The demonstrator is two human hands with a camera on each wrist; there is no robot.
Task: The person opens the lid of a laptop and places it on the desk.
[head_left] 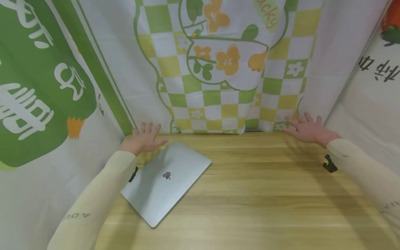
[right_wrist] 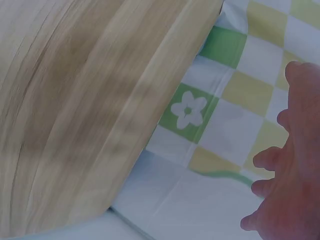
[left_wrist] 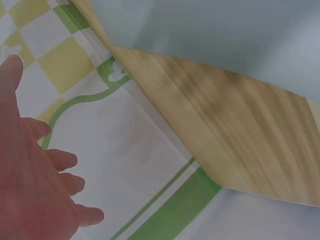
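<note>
Hovering spread, left hand (head_left: 143, 140) at eleven o'clock from the laptop (head_left: 173, 184), right hand (head_left: 307, 131) at two; a low left sweep could skew it

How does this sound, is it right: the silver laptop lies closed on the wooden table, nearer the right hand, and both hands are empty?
Not quite: the head view shows the silver laptop nearer the left hand, not the right hand. It lies closed on the wooden table and both hands are empty.
</note>
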